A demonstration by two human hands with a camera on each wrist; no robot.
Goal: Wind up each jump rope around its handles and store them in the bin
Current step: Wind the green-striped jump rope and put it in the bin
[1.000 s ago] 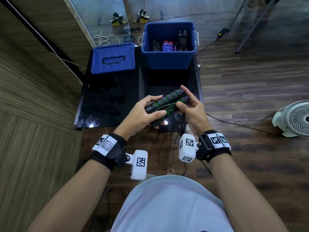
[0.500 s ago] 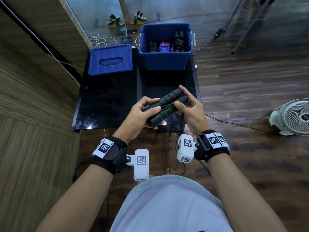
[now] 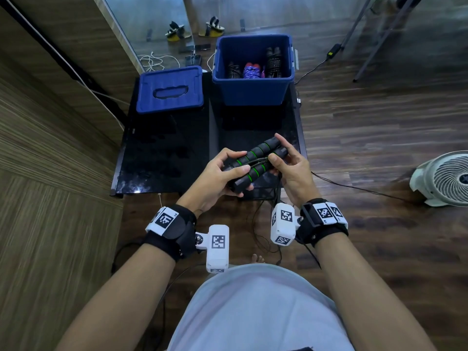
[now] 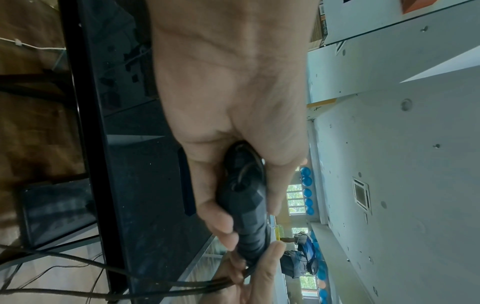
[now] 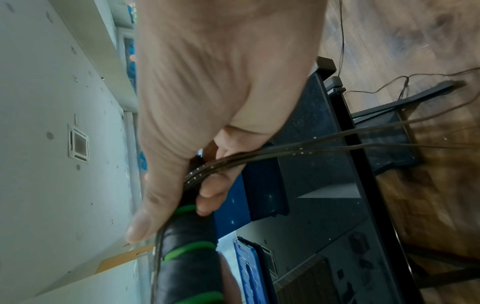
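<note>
Head view showed the left hand [image 3: 215,179] and right hand [image 3: 291,171] each clasping the paired jump rope handles [image 3: 255,163] above the tabletop's [image 3: 162,160] near edge, cord [image 5: 337,142] trailing down.

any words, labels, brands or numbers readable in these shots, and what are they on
No word, brand or number can be read with confidence.
Left wrist band tag: black-and-white square code; tiny letters at its corner are too small to read.
Right wrist band tags: square codes only.
White camera blocks and: square codes, no words.
Blue bin, blue lid, jump rope handles: no visible print.
</note>
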